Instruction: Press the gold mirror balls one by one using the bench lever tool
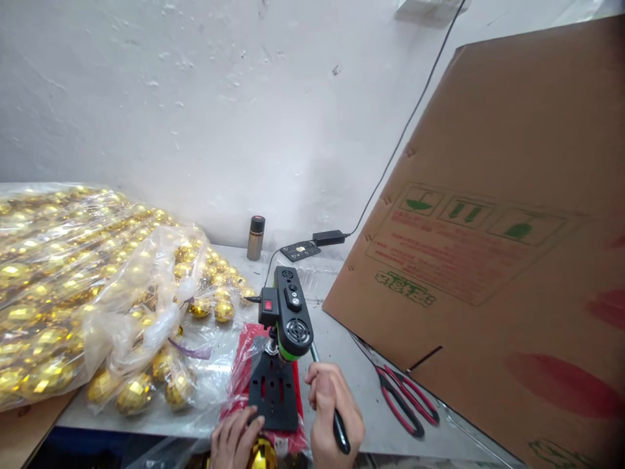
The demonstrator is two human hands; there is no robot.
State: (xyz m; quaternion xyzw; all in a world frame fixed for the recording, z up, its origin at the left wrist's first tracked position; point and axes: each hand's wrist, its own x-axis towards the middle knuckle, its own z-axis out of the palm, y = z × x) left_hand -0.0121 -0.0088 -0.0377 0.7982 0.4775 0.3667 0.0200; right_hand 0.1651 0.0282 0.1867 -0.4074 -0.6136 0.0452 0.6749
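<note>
In the head view, my right hand point(336, 413) is closed around the black handle of a tool point(342, 435), perhaps for firm control; its thin shaft goes up beside the machine point(295, 311). The fingers of my left hand point(230, 438) are bent, just beside a gold ball point(264, 454), at the plate's near end; I cannot tell if they pinch it. The plate point(273, 394) probably gives the machine a steady base. On the table point(332, 340), scissors point(403, 395) lie at right, near enough for reaching.
</note>
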